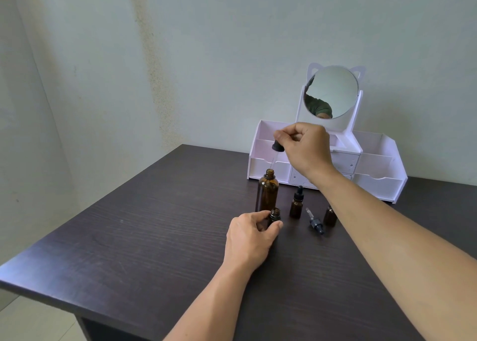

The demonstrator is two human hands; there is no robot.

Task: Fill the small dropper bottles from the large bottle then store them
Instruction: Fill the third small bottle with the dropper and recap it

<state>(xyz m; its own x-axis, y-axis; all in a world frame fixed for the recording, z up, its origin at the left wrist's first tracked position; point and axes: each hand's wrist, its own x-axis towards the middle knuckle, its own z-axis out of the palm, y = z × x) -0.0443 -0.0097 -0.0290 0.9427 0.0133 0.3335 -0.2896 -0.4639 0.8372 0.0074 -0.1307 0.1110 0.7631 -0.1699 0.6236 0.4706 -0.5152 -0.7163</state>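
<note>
Pale green walls, stained in a vertical streak, back a dark wood-grain table (154, 237). Working from the left, my left hand (249, 240) grips a small amber glass bottle (275, 215), uncapped, standing just in front of the large amber glass bottle (267, 192), whose neck is also open. Above that neck my right hand (305, 147) pinches the black bulb of a glass dropper (278, 146); its clear pipette hangs toward the large bottle's mouth, though I cannot tell whether it holds liquid. Further right stands a second small amber bottle with its black dropper cap on (296, 202), then a loose dropper (315, 222) lying on the table, then a third small amber bottle (330, 215), partly hidden by my forearm. Along the far edge sits the white organiser with a round mirror (333, 144).

I judge filling is under way: nothing is stored yet, and I cannot read any fill levels.
</note>
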